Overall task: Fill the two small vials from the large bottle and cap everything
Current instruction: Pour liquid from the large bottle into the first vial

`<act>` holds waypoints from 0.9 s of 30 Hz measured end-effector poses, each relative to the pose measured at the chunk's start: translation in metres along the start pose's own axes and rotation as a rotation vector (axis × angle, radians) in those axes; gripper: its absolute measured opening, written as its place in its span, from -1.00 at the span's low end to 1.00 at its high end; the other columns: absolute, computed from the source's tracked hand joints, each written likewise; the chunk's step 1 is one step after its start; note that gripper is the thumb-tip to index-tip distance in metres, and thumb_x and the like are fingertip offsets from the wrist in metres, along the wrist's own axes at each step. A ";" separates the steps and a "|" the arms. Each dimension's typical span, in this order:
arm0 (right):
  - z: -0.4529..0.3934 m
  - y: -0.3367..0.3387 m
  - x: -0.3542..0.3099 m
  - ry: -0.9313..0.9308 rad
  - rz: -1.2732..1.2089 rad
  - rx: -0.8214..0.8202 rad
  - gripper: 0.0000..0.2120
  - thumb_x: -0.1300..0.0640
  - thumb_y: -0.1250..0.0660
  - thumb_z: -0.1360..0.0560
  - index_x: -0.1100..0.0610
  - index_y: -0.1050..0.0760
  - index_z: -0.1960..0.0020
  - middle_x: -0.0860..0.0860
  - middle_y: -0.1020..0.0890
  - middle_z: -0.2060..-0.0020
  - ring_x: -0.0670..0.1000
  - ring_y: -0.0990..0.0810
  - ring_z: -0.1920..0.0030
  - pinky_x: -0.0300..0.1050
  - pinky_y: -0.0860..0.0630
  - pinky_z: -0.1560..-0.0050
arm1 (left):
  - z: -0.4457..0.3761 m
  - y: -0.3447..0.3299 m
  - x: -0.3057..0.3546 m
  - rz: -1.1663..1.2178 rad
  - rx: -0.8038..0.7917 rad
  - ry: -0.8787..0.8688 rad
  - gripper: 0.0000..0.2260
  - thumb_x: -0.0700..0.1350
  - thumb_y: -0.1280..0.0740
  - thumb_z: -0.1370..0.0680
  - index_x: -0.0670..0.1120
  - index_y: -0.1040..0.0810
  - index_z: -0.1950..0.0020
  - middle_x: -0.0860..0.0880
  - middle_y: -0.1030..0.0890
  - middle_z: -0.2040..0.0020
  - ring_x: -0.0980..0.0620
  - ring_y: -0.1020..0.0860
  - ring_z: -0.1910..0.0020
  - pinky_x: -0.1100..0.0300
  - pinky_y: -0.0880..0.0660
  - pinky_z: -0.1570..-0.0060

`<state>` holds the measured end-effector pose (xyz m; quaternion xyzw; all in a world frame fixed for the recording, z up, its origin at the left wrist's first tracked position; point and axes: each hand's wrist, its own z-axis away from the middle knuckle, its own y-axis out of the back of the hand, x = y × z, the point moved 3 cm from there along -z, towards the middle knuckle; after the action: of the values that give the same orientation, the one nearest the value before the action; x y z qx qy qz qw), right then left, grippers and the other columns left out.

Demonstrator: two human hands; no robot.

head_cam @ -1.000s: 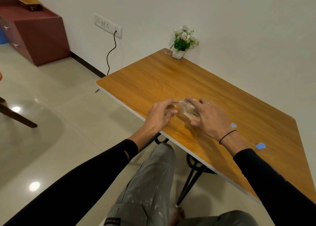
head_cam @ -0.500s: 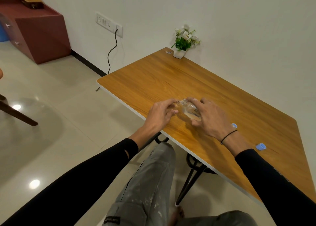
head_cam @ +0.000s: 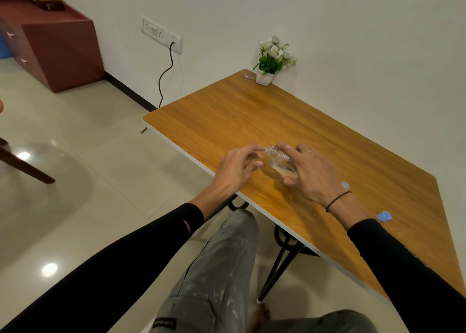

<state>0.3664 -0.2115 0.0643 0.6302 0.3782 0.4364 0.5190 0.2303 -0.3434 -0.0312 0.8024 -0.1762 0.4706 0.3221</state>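
Clear plastic bottle [head_cam: 278,159], small and see-through with a little pale liquid inside, lies tipped over near the front edge of the orange-brown wooden surface [head_cam: 290,111]. Its long axis runs roughly left to right, with the ribbed open neck pointing toward the person's left hand [head_cam: 235,167] and the body tucked under the right hand [head_cam: 311,172].

The right hand is the nearer of the two: its fingers [head_cam: 285,147] curl over the top of the bottle's body and grip it, palm down, wrist raised slightly and wearing a thin black band. The left hand reaches in from the opposite side, palm down, with its fingers half curled and the tips meeting at the bottle's neck. Whether a vial or a cap sits between those fingertips is too small and blurred to tell.

Two light blue plastic caps lie apart from the hands on the right: one cap [head_cam: 345,185] just beyond the right wrist, the other cap [head_cam: 383,216] farther along beside the black sleeve.

Judging by this layout, pouring or uncapping seems under way, and capping is not yet done.

At the far corner stands a small white pot of white flowers [head_cam: 271,60].
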 end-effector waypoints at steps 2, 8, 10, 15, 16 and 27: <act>0.000 0.001 0.000 -0.003 0.012 -0.003 -0.28 -0.14 -0.46 -0.48 -0.20 -0.22 -0.55 -0.04 -0.43 0.03 0.02 -0.40 0.09 -0.12 -0.27 0.27 | 0.000 0.000 0.001 -0.003 -0.002 -0.004 -0.60 -0.14 -0.48 -0.61 -0.01 -0.59 -0.45 -0.04 -0.72 -0.23 0.07 -0.67 -0.26 -0.06 -0.69 -0.19; 0.000 0.005 -0.001 0.002 0.062 -0.005 -0.29 -0.16 -0.45 -0.49 -0.21 -0.21 -0.54 -0.06 -0.40 0.04 0.01 -0.38 0.09 -0.10 -0.30 0.27 | -0.001 -0.001 -0.001 0.017 -0.011 -0.006 -0.60 -0.14 -0.48 -0.62 0.00 -0.58 -0.46 -0.04 -0.72 -0.23 0.07 -0.67 -0.25 -0.06 -0.70 -0.19; 0.000 0.007 -0.001 0.004 0.066 -0.007 -0.28 -0.16 -0.46 -0.49 -0.22 -0.21 -0.55 -0.07 -0.39 0.04 0.00 -0.38 0.08 -0.11 -0.29 0.26 | 0.000 -0.001 -0.002 0.018 -0.012 -0.004 -0.60 -0.14 -0.48 -0.62 0.01 -0.59 -0.46 -0.03 -0.73 -0.21 0.08 -0.68 -0.24 -0.06 -0.70 -0.17; 0.000 0.009 -0.002 0.014 0.085 -0.014 -0.29 -0.17 -0.44 -0.51 -0.22 -0.19 -0.56 -0.03 -0.46 0.00 0.02 -0.40 0.06 -0.11 -0.29 0.25 | -0.001 -0.001 -0.002 0.012 -0.010 0.001 -0.62 -0.14 -0.48 -0.62 0.03 -0.59 -0.44 0.00 -0.73 -0.20 0.11 -0.67 -0.23 -0.05 -0.69 -0.21; 0.000 0.009 -0.002 0.016 0.084 -0.014 -0.29 -0.18 -0.44 -0.51 -0.22 -0.19 -0.56 -0.03 -0.46 0.00 0.01 -0.40 0.06 -0.10 -0.29 0.25 | -0.001 -0.001 -0.003 0.011 -0.012 0.003 -0.62 -0.14 -0.48 -0.62 0.02 -0.59 -0.44 0.00 -0.73 -0.20 0.11 -0.67 -0.24 -0.05 -0.68 -0.22; 0.000 0.012 0.000 0.016 0.117 -0.031 -0.23 -0.20 -0.46 -0.49 -0.22 -0.15 -0.58 -0.01 -0.48 -0.07 -0.01 -0.36 0.02 -0.09 -0.33 0.20 | -0.001 -0.001 -0.002 -0.007 -0.011 -0.019 -0.63 -0.12 -0.48 -0.62 0.03 -0.59 -0.44 0.00 -0.73 -0.19 0.11 -0.67 -0.25 -0.05 -0.68 -0.22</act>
<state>0.3669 -0.2135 0.0763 0.6398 0.3379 0.4768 0.4991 0.2293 -0.3426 -0.0330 0.8056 -0.1789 0.4609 0.3265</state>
